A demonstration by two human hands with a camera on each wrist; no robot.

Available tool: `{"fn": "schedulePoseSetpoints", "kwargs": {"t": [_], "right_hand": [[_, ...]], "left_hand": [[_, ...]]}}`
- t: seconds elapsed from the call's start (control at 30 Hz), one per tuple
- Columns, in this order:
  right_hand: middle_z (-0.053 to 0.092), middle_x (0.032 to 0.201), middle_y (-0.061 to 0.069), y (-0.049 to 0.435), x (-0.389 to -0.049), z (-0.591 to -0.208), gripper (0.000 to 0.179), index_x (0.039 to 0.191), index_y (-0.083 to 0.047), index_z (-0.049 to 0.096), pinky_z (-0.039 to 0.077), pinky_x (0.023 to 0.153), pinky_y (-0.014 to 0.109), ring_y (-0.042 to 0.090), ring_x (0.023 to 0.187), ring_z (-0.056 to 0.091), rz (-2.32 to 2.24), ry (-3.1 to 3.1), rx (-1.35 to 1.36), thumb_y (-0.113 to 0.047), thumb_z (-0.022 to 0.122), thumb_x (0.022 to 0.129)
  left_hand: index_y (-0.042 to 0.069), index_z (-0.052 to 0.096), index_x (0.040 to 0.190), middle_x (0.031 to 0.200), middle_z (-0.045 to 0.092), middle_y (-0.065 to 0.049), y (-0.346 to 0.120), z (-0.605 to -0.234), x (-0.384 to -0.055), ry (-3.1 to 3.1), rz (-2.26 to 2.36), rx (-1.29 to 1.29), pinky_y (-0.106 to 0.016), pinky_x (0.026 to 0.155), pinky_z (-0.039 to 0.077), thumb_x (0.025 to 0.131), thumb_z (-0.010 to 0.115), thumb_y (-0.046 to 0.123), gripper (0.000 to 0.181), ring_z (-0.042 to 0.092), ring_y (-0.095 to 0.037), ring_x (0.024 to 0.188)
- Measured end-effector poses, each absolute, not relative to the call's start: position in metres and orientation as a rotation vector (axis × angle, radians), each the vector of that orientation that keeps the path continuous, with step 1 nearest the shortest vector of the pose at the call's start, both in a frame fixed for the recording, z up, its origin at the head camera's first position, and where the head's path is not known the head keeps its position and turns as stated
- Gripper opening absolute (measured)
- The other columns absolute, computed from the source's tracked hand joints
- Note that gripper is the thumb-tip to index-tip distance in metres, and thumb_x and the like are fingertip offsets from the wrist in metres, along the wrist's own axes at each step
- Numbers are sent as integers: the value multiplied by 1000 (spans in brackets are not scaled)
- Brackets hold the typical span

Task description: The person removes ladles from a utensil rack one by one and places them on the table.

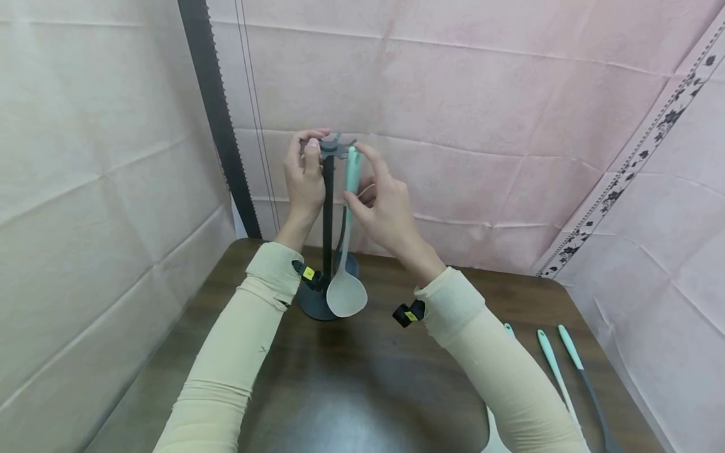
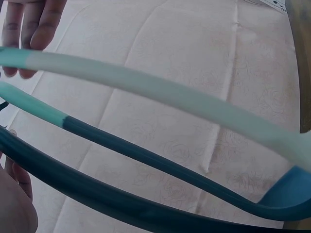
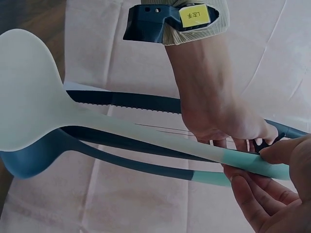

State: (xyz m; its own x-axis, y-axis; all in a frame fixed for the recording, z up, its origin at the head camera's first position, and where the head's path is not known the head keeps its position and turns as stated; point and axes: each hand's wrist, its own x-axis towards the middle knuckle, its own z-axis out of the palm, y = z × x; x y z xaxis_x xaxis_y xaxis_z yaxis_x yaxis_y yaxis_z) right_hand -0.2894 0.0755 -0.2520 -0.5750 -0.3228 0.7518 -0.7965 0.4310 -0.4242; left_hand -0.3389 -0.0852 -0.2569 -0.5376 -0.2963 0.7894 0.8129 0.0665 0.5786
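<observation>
A dark utensil stand (image 1: 328, 217) rises from a round base, with hooks around its top. My left hand (image 1: 304, 179) grips the stand's top, thumb and fingers at its hooks. Beside the post, my right hand (image 1: 386, 204) pinches a white spoon (image 1: 347, 294) by its mint handle, thumb on one side and fingers on the other. The spoon is near upright with its head down, its handle end close to a hook; whether it touches the hook I cannot tell. Behind it hangs a dark blue ladle (image 3: 121, 162) with a mint handle, also visible in the left wrist view.
At the right of the brown table (image 1: 385, 365) lie several utensils with mint handles, including a dark one (image 1: 591, 393) and a white one (image 1: 557, 371). My right sleeve partly covers them. Pale cloth walls (image 1: 453, 126) stand behind the table and at both sides.
</observation>
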Motion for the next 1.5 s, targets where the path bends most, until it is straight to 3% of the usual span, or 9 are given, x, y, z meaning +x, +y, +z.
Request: {"fn": "schedulePoseSetpoints", "kwargs": {"t": [0.33,0.63,1.03,1.23,1.5], "right_hand": [[73,87,8,90,-288,-250,68,153,-11,40,61,67,29,17,69,75,1088,-2105,894,-8,76,95],[71,87,8,105,-288,-254,66,152,-12,41,62,69,31,16,70,75,1119,-2101,884,-7,75,96],[70,83,8,133,-291,-266,67,152,-9,42,60,66,30,18,65,73,1090,-2138,830,-7,76,94],[70,85,8,147,-290,-269,68,153,-11,42,59,67,27,17,66,73,1082,-2176,794,-6,76,94],[69,83,8,158,-291,-273,69,152,-15,43,56,65,21,19,67,73,1126,-2218,750,-5,77,93]], "left_hand": [[-10,57,120,129,67,-21,-85,-256,-342,-1467,-1618,-558,-25,68,39,104,41,21,39,46,-9,81],[-5,59,121,130,67,-16,-90,-270,-366,-1469,-1614,-550,-25,65,38,106,41,24,37,41,-10,74],[-10,57,120,130,67,-21,-84,-258,-341,-1460,-1643,-561,-24,67,37,105,41,19,37,45,-10,78],[-11,57,120,130,67,-20,-84,-256,-339,-1449,-1646,-563,-24,65,36,105,41,18,36,38,-9,70],[-6,60,123,132,68,-15,-91,-270,-366,-1463,-1624,-546,-24,66,38,106,41,22,37,40,-10,71]]}}
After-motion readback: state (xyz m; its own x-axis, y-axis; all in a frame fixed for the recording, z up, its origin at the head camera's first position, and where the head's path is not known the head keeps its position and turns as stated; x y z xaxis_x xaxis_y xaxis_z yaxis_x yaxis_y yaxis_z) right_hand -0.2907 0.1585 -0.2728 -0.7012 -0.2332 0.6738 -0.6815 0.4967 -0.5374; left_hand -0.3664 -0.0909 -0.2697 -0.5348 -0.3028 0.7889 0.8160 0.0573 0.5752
